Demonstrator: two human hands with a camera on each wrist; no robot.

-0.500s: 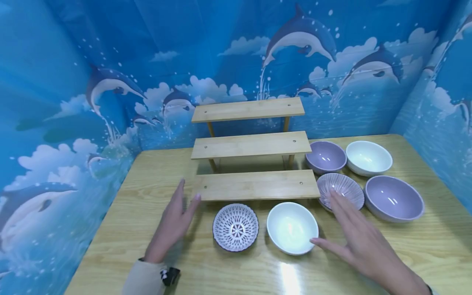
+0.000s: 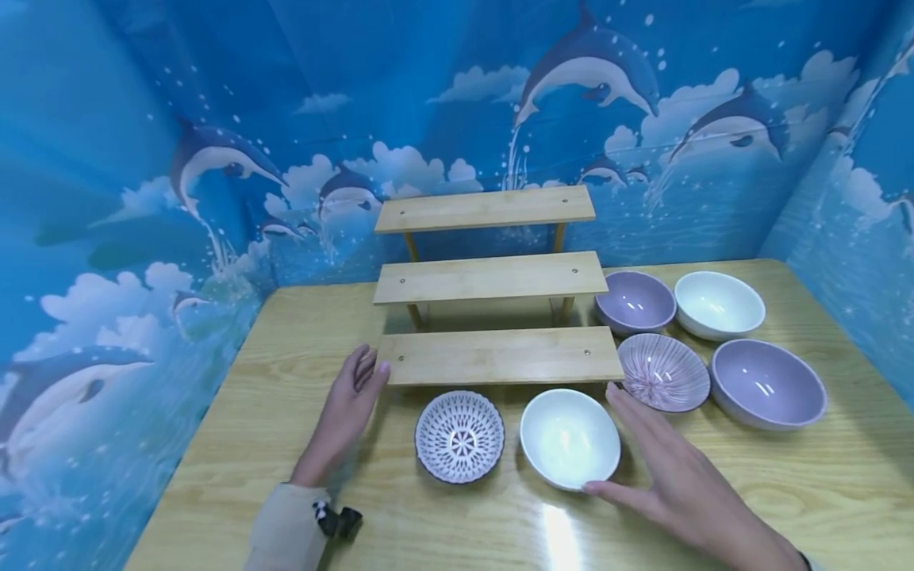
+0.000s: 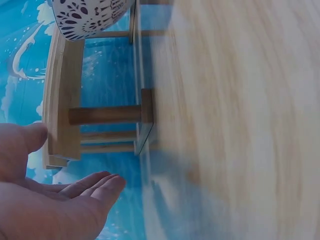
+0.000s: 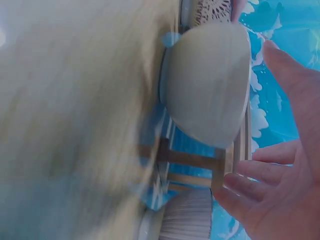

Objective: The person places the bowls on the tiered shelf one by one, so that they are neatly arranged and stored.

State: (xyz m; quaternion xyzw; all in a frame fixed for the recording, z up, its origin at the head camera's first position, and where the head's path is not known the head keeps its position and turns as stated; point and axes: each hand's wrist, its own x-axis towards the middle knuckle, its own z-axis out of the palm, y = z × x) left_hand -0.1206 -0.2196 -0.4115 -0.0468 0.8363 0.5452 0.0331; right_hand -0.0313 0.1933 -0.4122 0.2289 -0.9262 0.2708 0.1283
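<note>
My left hand (image 2: 344, 416) is beside the left end of a three-tier wooden stand (image 2: 500, 357), thumb and fingers apart and holding nothing. In the left wrist view, the hand (image 3: 60, 200) is around the stand's end, but contact is hard to tell. My right hand (image 2: 667, 480) hovers at the right side of a white bowl (image 2: 570, 440), with its thumb tip by the near rim and the fingers extended towards the stand's right corner. Left of that bowl is a small patterned bowl (image 2: 459, 436). The right wrist view shows the white bowl (image 4: 207, 85) with the fingers spread nearby.
To the right of the stand are a ribbed purple bowl (image 2: 664, 373), a small purple bowl (image 2: 635, 302), another white bowl (image 2: 719, 305) and a larger purple bowl (image 2: 767, 385). A blue dolphin-print curtain (image 2: 428, 95) surrounds the wooden table (image 2: 236, 444).
My right hand has moved left, off the ribbed bowl and closer to the white bowl. The left hand's fingers have bent somewhat beside the stand. The bowls and stand keep their places.
</note>
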